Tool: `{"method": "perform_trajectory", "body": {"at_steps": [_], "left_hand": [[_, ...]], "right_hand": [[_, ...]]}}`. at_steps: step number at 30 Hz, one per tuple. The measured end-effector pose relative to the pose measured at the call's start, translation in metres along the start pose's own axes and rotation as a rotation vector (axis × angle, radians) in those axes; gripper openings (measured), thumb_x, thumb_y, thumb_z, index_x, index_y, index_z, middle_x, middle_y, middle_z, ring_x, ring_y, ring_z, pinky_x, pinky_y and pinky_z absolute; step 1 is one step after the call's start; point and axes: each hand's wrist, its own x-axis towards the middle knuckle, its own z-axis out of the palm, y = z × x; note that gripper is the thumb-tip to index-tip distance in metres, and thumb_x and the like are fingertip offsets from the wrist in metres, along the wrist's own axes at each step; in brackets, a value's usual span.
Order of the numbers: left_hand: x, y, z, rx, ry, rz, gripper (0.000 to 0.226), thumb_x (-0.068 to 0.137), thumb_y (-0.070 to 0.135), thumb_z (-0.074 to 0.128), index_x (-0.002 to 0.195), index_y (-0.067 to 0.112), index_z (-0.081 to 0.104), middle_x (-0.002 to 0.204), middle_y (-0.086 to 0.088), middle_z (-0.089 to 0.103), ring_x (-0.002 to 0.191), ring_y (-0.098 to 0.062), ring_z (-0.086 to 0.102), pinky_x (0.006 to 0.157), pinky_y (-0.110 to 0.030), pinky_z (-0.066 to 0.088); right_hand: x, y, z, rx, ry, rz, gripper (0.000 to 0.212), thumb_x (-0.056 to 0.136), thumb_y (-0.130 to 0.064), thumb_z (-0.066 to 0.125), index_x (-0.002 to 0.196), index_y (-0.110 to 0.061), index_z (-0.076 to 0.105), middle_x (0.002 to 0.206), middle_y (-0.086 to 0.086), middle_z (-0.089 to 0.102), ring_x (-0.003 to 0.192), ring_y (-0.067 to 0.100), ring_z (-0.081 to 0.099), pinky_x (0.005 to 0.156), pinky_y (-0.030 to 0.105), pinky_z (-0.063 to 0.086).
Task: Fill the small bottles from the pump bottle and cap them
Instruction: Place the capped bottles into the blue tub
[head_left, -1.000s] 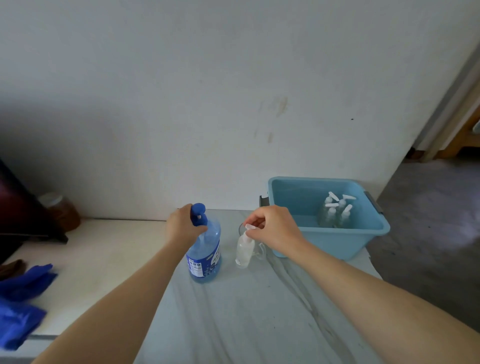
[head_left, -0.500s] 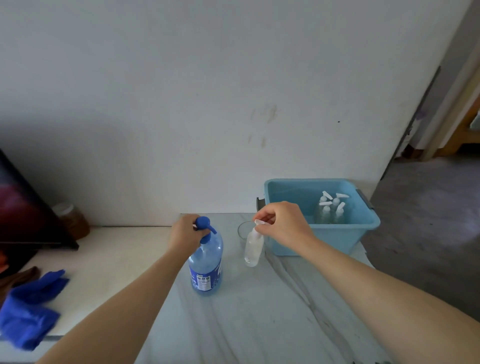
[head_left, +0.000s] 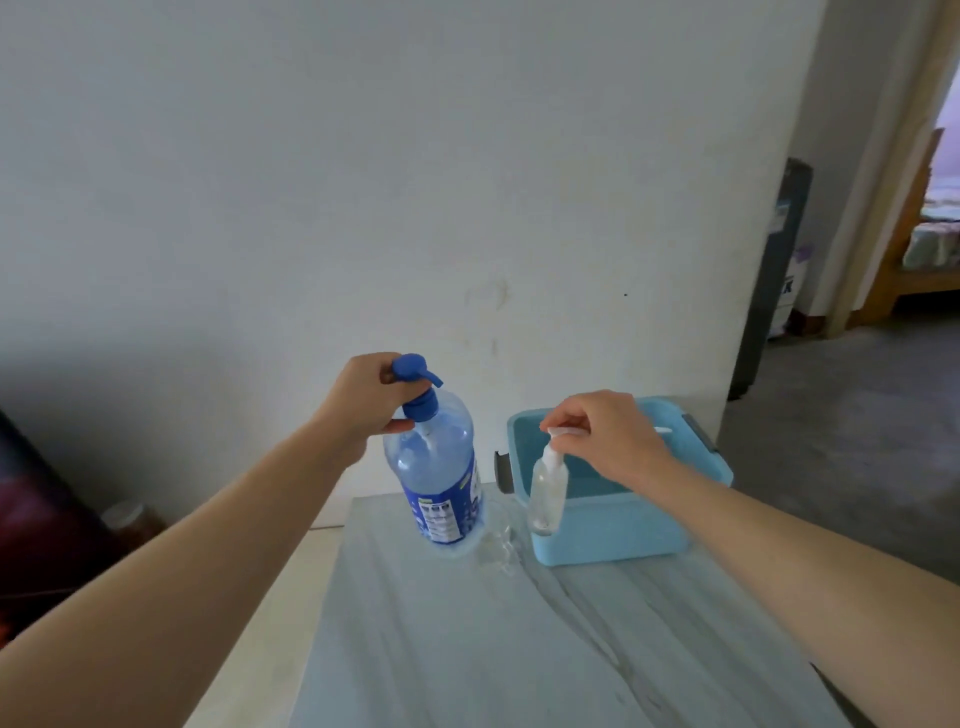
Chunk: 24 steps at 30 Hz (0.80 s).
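Observation:
A large clear pump bottle (head_left: 439, 478) with a blue pump head and blue label stands on the marbled table (head_left: 519, 649). My left hand (head_left: 366, 400) grips its neck just under the pump head. My right hand (head_left: 602, 436) pinches the white pump cap of a small clear bottle (head_left: 546, 491), which hangs in the air in front of the light-blue bin (head_left: 613, 540). A clear glass (head_left: 496, 545) stands on the table between the two bottles.
The blue bin sits at the table's far right edge against the white wall. A dark object (head_left: 41, 519) and a brown jar (head_left: 130, 519) are at the left. Grey floor and a doorway (head_left: 924, 234) lie to the right.
The small bottle has been lifted off the table and carried right, toward the bin. The camera has tilted up, and the left hand keeps its hold on the pump bottle.

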Motion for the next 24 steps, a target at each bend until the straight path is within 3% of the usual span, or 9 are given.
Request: {"method": "perform_trajectory", "body": {"at_steps": [7,12,16,20,24], "left_hand": [[0.05,0.029,0.05,-0.106,-0.005,0.078,0.025,0.09,0.004,0.059,0.075,0.022,0.069,0.084,0.002,0.066,0.087,-0.016,0.062,0.066,-0.027,0.057],[0.095,0.021,0.1,-0.128,-0.044,0.075,0.021,0.089,0.002,0.058,0.08,0.016,0.071,0.078,0.005,0.065,0.08,-0.014,0.059,0.062,-0.023,0.056],[0.132,-0.006,0.138,-0.108,-0.096,0.035,0.02,0.087,-0.001,0.058,0.081,0.011,0.072,0.072,0.001,0.064,0.074,-0.018,0.056,0.064,-0.029,0.055],[0.162,-0.046,0.172,-0.046,-0.165,0.01,0.026,0.087,-0.002,0.056,0.073,0.015,0.072,0.07,-0.006,0.06,0.068,-0.02,0.052,0.062,-0.034,0.049],[0.185,-0.089,0.203,0.02,-0.177,-0.046,0.013,0.083,0.003,0.059,0.084,0.005,0.072,0.063,-0.001,0.062,0.063,-0.022,0.055,0.058,-0.038,0.051]], "right_hand": [[0.049,0.031,-0.045,-0.064,0.098,0.054,0.016,0.077,-0.016,0.069,0.087,-0.029,0.073,0.088,-0.014,0.07,0.081,0.004,0.063,0.077,0.022,0.048],[0.091,0.069,-0.042,-0.068,0.152,0.134,0.015,0.077,-0.015,0.07,0.085,-0.027,0.074,0.08,-0.015,0.065,0.076,0.004,0.06,0.063,0.013,0.04],[0.118,0.11,-0.019,-0.058,0.121,0.17,0.017,0.076,-0.01,0.067,0.083,-0.024,0.074,0.082,-0.012,0.068,0.08,0.009,0.064,0.078,0.027,0.052],[0.136,0.148,0.007,-0.091,0.09,0.208,0.015,0.081,-0.01,0.064,0.085,-0.021,0.073,0.087,-0.006,0.07,0.076,0.01,0.063,0.073,0.027,0.053],[0.147,0.181,0.027,-0.216,0.049,0.265,0.009,0.084,-0.018,0.067,0.087,-0.025,0.072,0.091,-0.008,0.07,0.08,0.012,0.064,0.076,0.032,0.055]]}}
